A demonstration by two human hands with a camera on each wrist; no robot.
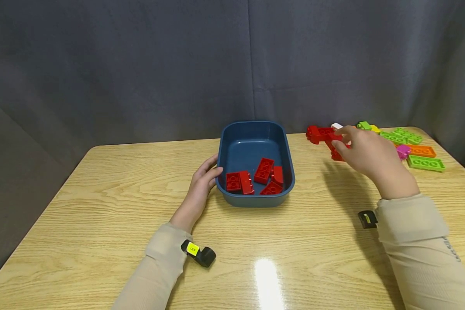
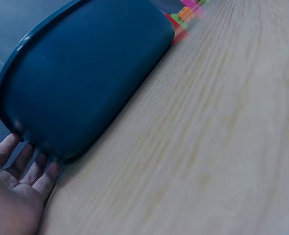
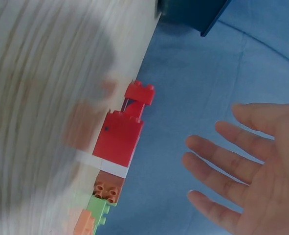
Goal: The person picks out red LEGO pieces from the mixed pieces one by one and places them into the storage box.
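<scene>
A blue plastic bin [image 1: 255, 201] stands on the table with several red toy bricks [image 1: 264, 170] in its near half. My left hand [image 1: 199, 189] is at the bin's left side. In the left wrist view, its fairly straight fingers [image 2: 44, 178] touch the outer wall, with the thumb beside the rim. Over more red bricks [image 1: 314, 134], right of the bin, hovers my right hand [image 1: 366, 153]. The right wrist view shows its fingers [image 3: 222, 152] spread with nothing between them, apart from a red brick [image 3: 117, 139].
Beyond and right of my right hand lie light green bricks [image 1: 426, 163], an orange brick [image 1: 421, 150], a magenta brick [image 1: 403, 151] and a white brick [image 1: 337, 125]. A dark grey curtain [image 1: 159, 69] hangs behind the wooden table [image 1: 120, 193].
</scene>
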